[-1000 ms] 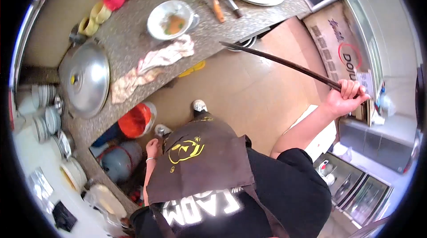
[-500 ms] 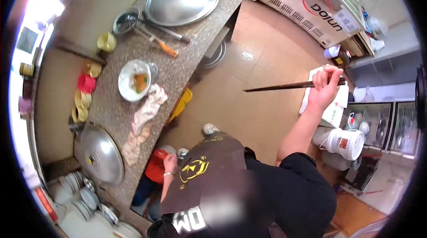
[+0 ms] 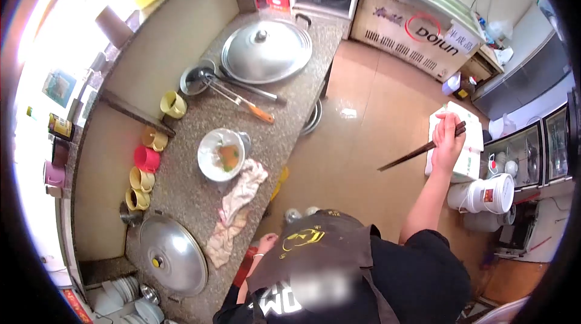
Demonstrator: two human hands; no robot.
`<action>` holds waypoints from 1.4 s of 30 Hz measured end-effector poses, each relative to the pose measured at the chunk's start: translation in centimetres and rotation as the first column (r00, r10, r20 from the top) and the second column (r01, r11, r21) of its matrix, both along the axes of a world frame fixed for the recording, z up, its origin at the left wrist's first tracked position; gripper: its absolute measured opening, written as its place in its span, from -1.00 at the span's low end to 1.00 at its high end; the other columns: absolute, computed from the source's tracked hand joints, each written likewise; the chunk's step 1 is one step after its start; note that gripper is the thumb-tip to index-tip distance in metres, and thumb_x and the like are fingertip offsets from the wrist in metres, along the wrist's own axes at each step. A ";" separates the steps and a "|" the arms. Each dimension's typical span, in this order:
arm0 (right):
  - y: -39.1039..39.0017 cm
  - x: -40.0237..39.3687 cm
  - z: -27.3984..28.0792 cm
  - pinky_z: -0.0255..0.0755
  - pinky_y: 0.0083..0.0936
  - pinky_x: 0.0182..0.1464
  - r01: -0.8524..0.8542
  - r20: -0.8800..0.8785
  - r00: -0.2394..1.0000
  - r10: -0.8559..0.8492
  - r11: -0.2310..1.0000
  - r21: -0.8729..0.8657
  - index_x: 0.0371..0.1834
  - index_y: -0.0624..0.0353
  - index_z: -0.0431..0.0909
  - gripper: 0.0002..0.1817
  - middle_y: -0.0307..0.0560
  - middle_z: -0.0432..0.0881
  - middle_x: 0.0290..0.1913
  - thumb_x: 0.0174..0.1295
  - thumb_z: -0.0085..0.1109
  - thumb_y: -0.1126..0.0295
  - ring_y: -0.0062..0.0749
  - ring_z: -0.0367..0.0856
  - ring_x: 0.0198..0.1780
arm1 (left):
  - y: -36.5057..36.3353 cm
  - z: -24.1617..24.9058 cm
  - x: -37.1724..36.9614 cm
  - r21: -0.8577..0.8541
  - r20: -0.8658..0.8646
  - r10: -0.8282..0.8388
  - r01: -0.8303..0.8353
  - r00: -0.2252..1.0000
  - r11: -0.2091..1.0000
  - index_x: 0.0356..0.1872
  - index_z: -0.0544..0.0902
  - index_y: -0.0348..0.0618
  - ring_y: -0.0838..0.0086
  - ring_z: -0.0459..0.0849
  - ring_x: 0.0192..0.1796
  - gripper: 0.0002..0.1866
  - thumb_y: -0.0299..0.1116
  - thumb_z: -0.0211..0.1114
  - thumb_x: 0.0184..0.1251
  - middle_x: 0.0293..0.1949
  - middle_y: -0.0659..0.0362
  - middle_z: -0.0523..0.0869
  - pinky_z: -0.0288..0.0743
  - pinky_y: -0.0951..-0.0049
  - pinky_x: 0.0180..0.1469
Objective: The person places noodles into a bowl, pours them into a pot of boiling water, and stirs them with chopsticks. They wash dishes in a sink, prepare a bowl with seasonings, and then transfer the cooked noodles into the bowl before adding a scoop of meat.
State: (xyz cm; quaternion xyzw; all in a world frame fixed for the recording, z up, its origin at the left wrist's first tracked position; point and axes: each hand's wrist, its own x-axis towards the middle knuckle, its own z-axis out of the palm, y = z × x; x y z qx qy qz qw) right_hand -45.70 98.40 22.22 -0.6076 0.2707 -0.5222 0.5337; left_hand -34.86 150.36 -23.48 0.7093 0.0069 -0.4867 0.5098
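My right hand is closed around a pair of dark chopsticks, held out over the floor at the right, their thin ends pointing left. My left hand, with a light bracelet at the wrist, hangs low beside the counter edge, near the dark apron. Its fingers are foreshortened, and I cannot tell how they are bent. Something red shows below the left wrist. On the counter to the left stand a white bowl with orange and green food in it and a crumpled cloth.
The speckled counter carries a large lidded pan, an orange-handled utensil, another metal lid and several mugs. A freezer stands behind. At the right are a white box and white buckets.
The view has shifted, so the counter and its things appear further right and lower. My right hand still holds the chopsticks, now tilted more steeply. My left hand appears nearer the apron.
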 end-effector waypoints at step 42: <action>-24.8 18.6 -1.5 -0.07 -0.71 -0.57 -0.336 -0.389 0.886 0.253 0.928 -0.162 -0.54 0.29 0.53 -0.79 -0.48 0.24 -0.68 0.21 0.07 0.42 -0.81 0.13 -0.59 | -49.4 57.2 14.7 -0.801 0.539 0.156 0.561 0.828 -0.211 -0.29 0.58 -0.29 0.10 0.59 -0.25 -0.71 -0.21 0.28 0.21 -0.32 -0.08 0.60 0.48 0.11 -0.21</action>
